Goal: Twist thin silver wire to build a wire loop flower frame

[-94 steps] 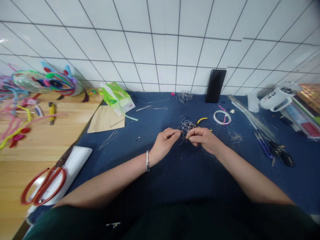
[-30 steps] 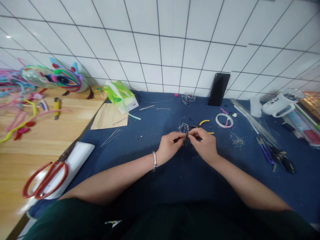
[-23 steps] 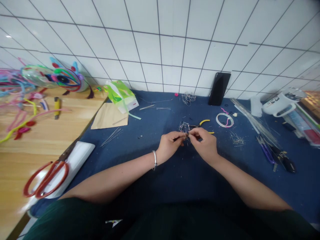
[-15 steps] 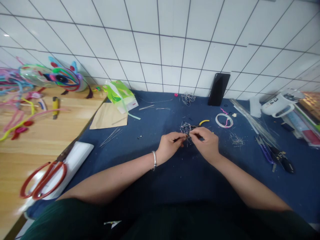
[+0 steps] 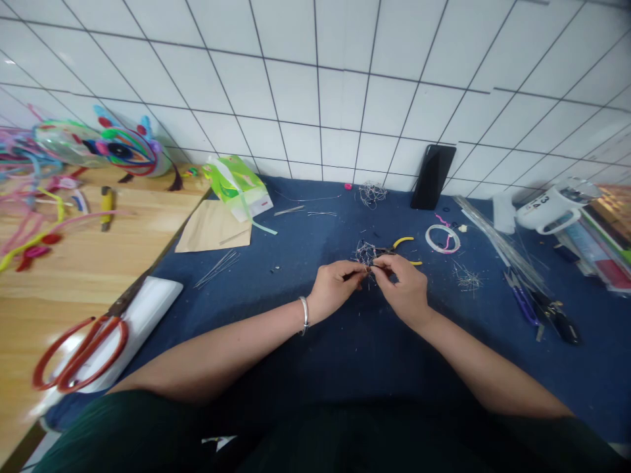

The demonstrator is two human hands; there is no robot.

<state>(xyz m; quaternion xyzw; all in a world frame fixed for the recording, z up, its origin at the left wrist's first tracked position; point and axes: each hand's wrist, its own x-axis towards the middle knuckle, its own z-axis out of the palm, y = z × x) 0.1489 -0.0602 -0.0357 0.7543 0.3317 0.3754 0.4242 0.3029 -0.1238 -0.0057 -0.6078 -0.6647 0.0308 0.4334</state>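
Observation:
My left hand [image 5: 336, 286], with a silver bangle at its wrist, is closed in a pinch over the blue work surface. Its fingertips meet those of my right hand [image 5: 403, 289], also pinched. Between them is thin wire, its fine ends showing around the fingertips; the exact shape is too small to make out. A loose tangle of silver wire [image 5: 365, 249] lies directly behind the fingertips. Beside it are pliers with yellow handles [image 5: 404, 241], partly hidden by my right hand.
Another wire tangle [image 5: 371, 194] and a black phone [image 5: 434, 177] are by the tiled wall. To the right are a clear ring [image 5: 428, 244], wire clippings [image 5: 467, 279], purple-handled pliers [image 5: 523, 301] and a white mug [image 5: 552, 210]. Red-handled scissors [image 5: 83, 358] and a green packet [image 5: 239, 187] are left.
My right hand has shifted slightly left and its fingers have turned a little, uncovering more of the yellow pliers handle. The left hand stays pinched in place. The view has moved very slightly.

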